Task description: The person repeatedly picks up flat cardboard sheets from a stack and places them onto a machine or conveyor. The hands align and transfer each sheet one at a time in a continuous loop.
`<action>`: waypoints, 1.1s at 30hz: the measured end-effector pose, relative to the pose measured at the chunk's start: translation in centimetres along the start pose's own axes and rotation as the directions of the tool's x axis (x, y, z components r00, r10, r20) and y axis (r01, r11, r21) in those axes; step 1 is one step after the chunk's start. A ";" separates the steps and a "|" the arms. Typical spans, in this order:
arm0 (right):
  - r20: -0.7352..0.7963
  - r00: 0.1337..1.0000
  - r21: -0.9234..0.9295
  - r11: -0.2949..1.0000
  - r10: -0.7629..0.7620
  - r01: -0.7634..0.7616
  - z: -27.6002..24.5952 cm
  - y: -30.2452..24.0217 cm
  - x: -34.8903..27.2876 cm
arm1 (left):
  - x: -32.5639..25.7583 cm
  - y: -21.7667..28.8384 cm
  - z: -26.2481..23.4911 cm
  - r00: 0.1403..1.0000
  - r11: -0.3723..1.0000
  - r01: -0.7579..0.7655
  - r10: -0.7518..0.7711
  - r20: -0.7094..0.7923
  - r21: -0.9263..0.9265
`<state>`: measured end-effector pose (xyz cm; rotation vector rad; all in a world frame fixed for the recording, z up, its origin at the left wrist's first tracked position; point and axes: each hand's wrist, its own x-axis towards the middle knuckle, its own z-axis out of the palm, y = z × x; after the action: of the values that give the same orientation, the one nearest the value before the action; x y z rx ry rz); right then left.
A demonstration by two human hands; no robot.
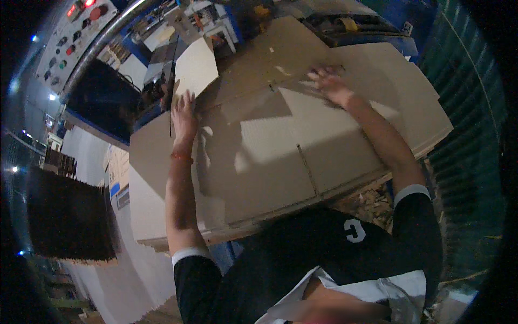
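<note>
A wide brown cardboard sheet point(270, 189), slotted and creased, lies across the top in front of me. My left hand point(185, 116) rests at its left part, fingers stretched forward and touching the near end of a pale raised cardboard flap point(197, 67). Farther right, my right hand point(331, 86) is over the sheet's far part with its fingers spread and slightly blurred. Whether that palm presses on the board or hovers just above it, I cannot tell. Neither hand is wrapped round anything.
Machinery with a metal guide point(159, 65) stands beyond the sheet. At the upper left is a control panel point(67, 46) with buttons and red lights, behind a metal bar point(102, 43). A dark stack point(70, 216) stands left; a green corrugated wall point(464, 108) rises right.
</note>
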<state>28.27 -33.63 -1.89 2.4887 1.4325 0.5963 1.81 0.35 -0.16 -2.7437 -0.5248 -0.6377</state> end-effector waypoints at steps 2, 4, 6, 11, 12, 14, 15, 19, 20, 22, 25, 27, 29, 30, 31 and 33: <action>0.071 0.994 0.158 0.984 0.078 -0.088 -1.4 -0.7 -1.8 | -0.9 -0.6 -0.9 0.994 0.970 0.048 -0.070 -0.085 -0.237; 0.167 0.978 0.434 0.881 0.126 -0.188 -2.9 0.9 -6.2 | -4.8 -1.6 -3.0 0.986 0.902 -0.049 -0.024 -0.163 -0.429; 0.179 0.945 0.604 0.727 0.274 -0.326 -3.7 4.3 -12.3 | -11.2 -3.1 -5.7 0.938 0.902 0.319 -0.344 -0.040 -0.293; -0.206 0.293 0.258 0.341 0.934 -0.904 0.6 8.5 -27.0 | -28.3 -8.3 -8.8 0.457 0.537 0.815 -0.826 -0.330 -0.217; -0.178 0.375 0.262 0.411 0.910 -0.873 2.0 8.9 -28.5 | -31.3 -8.8 -8.3 0.380 0.460 0.844 -0.876 -0.298 -0.276; -0.019 0.441 0.240 0.432 0.897 -0.869 4.3 9.2 -30.1 | -35.7 -9.5 -6.4 0.301 0.322 0.930 -0.944 -0.137 -0.178; -0.067 0.428 0.230 0.432 0.901 -0.872 4.9 9.3 -30.5 | -36.7 -10.1 -5.1 0.440 0.437 0.898 -0.888 -0.130 0.056; -0.142 0.340 0.182 0.362 0.930 -0.914 5.4 9.4 -29.6 | -37.9 -10.9 -3.7 0.699 0.562 0.596 -0.715 -0.026 0.574; -0.184 0.356 0.199 0.390 0.916 -0.899 5.1 9.7 -29.2 | -37.4 -11.0 -4.1 0.673 0.531 0.612 -0.739 -0.033 0.586; -0.298 0.182 0.570 0.328 0.937 -0.753 4.6 10.4 -28.5 | -36.3 -10.7 -5.5 0.603 0.526 0.753 -0.792 -0.096 0.396; -0.308 0.054 0.923 0.313 0.950 -0.225 3.1 12.7 -27.5 | -34.2 -9.9 -7.5 0.219 0.260 0.796 -0.966 -0.140 -0.547; 0.036 0.013 0.993 -0.034 0.999 -0.109 0.8 14.8 -27.0 | -33.8 -9.3 -8.9 0.007 0.139 0.490 -0.988 -0.156 -0.861; 0.209 0.088 0.978 -0.209 0.974 -0.001 -1.9 15.2 -26.3 | -33.5 -9.0 -9.8 0.255 -0.027 0.139 -0.965 0.062 -0.990; 0.175 0.155 0.979 -0.189 0.972 0.081 -3.7 14.5 -26.5 | -33.3 -8.9 -10.2 0.263 -0.140 0.015 -0.955 0.139 -0.990; 0.132 0.226 0.969 -0.173 0.965 0.175 -5.8 13.7 -26.7 | -33.0 -8.9 -10.5 0.398 -0.173 -0.035 -0.906 0.145 -0.984; -0.215 0.352 0.976 0.188 0.911 0.110 -9.0 9.6 -27.8 | -31.9 -8.7 -11.1 0.350 -0.275 -0.026 -0.903 0.249 -0.961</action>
<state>19.36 -62.67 3.13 4.1225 1.1719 1.8446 -32.49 -4.68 -3.93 -2.1698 -1.7577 -3.4179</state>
